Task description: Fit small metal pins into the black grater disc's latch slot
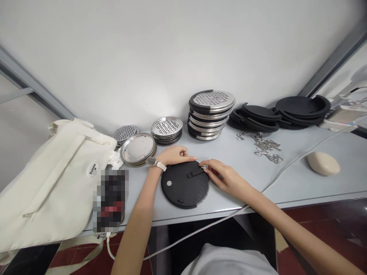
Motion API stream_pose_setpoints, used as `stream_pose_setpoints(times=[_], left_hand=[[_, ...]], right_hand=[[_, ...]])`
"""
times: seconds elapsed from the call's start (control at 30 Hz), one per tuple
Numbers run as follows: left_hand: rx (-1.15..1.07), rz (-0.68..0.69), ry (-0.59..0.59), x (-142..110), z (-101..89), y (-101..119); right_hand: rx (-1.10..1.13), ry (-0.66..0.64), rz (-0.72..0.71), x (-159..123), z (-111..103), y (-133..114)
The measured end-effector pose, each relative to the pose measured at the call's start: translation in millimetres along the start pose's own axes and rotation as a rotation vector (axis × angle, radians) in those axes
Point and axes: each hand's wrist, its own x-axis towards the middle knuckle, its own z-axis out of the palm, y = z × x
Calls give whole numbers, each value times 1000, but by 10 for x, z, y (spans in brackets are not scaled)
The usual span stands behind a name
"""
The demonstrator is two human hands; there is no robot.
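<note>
A round black lid (pixel 185 185) lies flat on the grey table (pixel 301 183) in front of me. My left hand (pixel 173 154), with a watch on the wrist, is curled closed and rests on the lid's far edge. My right hand (pixel 222 173) pinches a small metal clip (pixel 204 167) against the lid's right rim, fingers pressed together.
Stacks of perforated metal discs (pixel 167 130) and plain metal discs (pixel 138 149) sit behind the lid. A taller stack of black-and-steel lids (pixel 210 112), black rims (pixel 282 112), loose metal clips (pixel 265 147), a cream oval object (pixel 323 163), a white cable (pixel 286 168) and a cream bag (pixel 54 179) surround them.
</note>
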Motion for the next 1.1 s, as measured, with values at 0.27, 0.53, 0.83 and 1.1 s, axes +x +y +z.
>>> stream_pose_setpoints(times=[0.27, 0.53, 0.83, 1.1], left_hand=[[-4, 1, 0, 2, -2, 4], [2, 3, 3, -1, -1, 7], [4, 11, 4, 11, 7, -17], [5, 14, 2, 12, 10, -23]], right_hand=[[-9, -2, 0, -6, 7, 14], [13, -4, -8, -18, 25, 46], [27, 20, -21, -6, 13, 39], [37, 8, -25, -7, 2, 30]])
